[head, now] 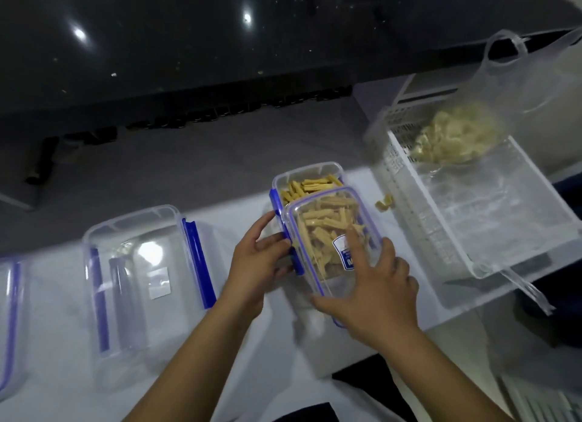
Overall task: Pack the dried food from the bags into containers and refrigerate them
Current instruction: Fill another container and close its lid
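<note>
**Lid held over filled container, white counter**

A clear lid (327, 242) with blue clip flaps is held tilted over a clear rectangular container (307, 175), overlapping its near part; the far part is left uncovered. The container is filled with dried food sticks (310, 185), tan-yellow, short and ridged. The lid's left blue clip is gripped by the curled fingers of the left hand (255, 264). The right hand (378, 286) is laid on the lid's near right part, fingers spread and fairly straight, pressing the top surface beside a blue-and-white label.

The container stands near the middle of the counter (239, 207), a smooth white surface. To the left, nearer the front edge, an empty clear container (138, 283) with blue clips is seen; another is cut off at the left edge. Toward the right end, a clear perforated plastic basket (472, 213) holds a thin translucent plastic bag (529, 84) with pale dried food (456, 138) inside. One loose piece (385, 201) lies between container and basket. Behind the counter, a dark glossy surface reflects ceiling lights.
</note>
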Demonstrator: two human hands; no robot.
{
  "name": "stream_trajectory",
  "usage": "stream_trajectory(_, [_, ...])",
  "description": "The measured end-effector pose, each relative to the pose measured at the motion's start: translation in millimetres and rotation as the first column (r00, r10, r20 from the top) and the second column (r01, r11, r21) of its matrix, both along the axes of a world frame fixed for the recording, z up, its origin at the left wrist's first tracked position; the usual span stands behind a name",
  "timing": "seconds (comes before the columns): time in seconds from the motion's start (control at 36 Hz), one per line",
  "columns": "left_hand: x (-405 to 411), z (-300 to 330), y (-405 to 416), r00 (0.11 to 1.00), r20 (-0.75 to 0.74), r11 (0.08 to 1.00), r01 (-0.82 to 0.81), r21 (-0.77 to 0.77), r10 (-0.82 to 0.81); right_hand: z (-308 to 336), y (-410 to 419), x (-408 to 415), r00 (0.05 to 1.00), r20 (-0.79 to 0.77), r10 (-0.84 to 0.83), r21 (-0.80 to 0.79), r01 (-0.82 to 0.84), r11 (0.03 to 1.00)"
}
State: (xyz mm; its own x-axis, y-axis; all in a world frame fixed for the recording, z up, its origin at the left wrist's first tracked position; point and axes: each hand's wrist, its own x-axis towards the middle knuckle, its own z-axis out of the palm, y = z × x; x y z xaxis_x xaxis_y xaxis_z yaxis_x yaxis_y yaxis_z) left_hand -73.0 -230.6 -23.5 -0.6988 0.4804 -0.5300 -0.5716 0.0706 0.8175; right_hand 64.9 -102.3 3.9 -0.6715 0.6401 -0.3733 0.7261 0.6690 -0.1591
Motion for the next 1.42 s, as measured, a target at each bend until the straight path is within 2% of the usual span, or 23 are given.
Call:
stream_trajectory(0.19, [11, -4, 2, 0.998, 0.027, 0.998, -0.06, 0.012, 0.059, 4, 24, -59, 0.999, -0.011, 0.037, -0.013, -0.037, 0.999])
stream_trajectory(0.31, [15, -3, 2, 0.997, 0.067, 1.0, -0.029, 0.0, 0.029, 4, 33, -76, 0.999, -0.013, 0.047, -0.038, -0.047, 0.998])
stream_trajectory(0.44, [10, 0, 0, 1.0, 0.024, 0.999, 0.019, -0.046, -0.018, -4, 32, -53, 0.997, -0.077, 0.031, 0.004, -0.031, 1.0])
stream_trajectory(0.72, [20, -8, 1, 0.995, 0.048, 0.994, 0.087, -0.068, -0.083, 3, 38, 4, 0.978, -0.196, -0.07, -0.109, 0.049, 0.993])
stream_trajectory(0.81, [28, -12, 2, 0.996, 0.047, 0.996, 0.073, -0.048, -0.07, 14, 34, 23, 0.967, -0.245, -0.074, -0.081, 0.055, 0.995])
stream_trajectory(0.94, [31, -19, 1, 0.997, 0.069, 1.0, 0.018, -0.004, -0.017, 28, 25, 59, 0.976, -0.216, -0.009, 0.055, 0.021, 0.998])
stream_trajectory(1.08, [31, -24, 0, 0.996, 0.091, 1.0, -0.002, 0.014, 0.0, 28, 21, 68, 0.99, -0.13, 0.048, 0.106, -0.034, 0.994])
stream_trajectory(1.31, [34, -21, -1, 0.998, 0.052, 0.998, 0.048, -0.038, -0.046, 17, 28, 18, 0.994, -0.1, 0.048, 0.102, -0.038, 0.994])
stream_trajectory(1.42, [34, -23, -1, 0.998, 0.053, 0.998, 0.045, -0.046, -0.043, 13, 37, 3, 0.993, -0.108, 0.041, 0.044, -0.036, 0.998])
